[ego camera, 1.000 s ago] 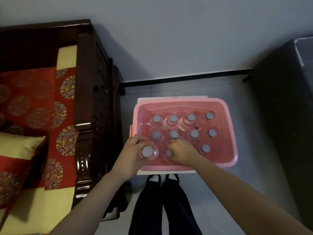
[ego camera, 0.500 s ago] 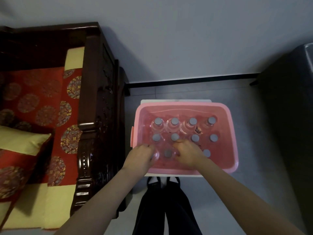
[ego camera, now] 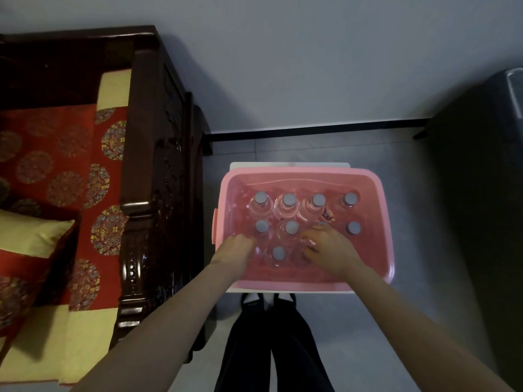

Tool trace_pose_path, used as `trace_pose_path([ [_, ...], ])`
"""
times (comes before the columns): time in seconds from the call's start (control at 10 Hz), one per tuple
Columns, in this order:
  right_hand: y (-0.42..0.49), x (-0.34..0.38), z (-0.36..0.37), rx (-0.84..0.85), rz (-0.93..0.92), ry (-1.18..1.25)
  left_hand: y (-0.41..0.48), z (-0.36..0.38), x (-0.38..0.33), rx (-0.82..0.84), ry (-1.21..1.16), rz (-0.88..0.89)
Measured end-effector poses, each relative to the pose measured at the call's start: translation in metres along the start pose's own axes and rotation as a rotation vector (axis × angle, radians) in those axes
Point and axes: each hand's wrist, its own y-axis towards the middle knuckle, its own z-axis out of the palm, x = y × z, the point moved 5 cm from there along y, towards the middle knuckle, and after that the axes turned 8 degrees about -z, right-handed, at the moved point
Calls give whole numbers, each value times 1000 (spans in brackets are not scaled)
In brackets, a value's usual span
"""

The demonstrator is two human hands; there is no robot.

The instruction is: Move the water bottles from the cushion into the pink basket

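The pink basket [ego camera: 385, 222] sits on a white stand in front of me. Several clear water bottles with grey caps [ego camera: 289, 200] stand upright in rows inside it. My left hand [ego camera: 236, 250] is down in the basket's front left corner, closed over a bottle whose cap is hidden under it. My right hand [ego camera: 328, 247] is low in the front middle, fingers curled round a clear bottle [ego camera: 304, 254]. One capped bottle [ego camera: 279, 253] stands between my hands. The red and gold cushion [ego camera: 56, 171] at the left shows no bottles.
A dark carved wooden armrest [ego camera: 152, 199] stands between the cushion and the basket. A yellow and red pillow [ego camera: 31, 236] lies on the seat. A dark cabinet [ego camera: 481, 199] rises at the right. My legs in dark trousers [ego camera: 271, 349] are just below the white stand [ego camera: 288, 165].
Both hands have gone lower into the basket. The bottle in my left hand has come down from rim height, and its cap is now hidden under the hand.
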Motion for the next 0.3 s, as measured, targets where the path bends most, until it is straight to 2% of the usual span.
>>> trace_pose_path([
  [0.3,3,12,-31,-68,-20,27,7,4,-1,42,89,-46],
])
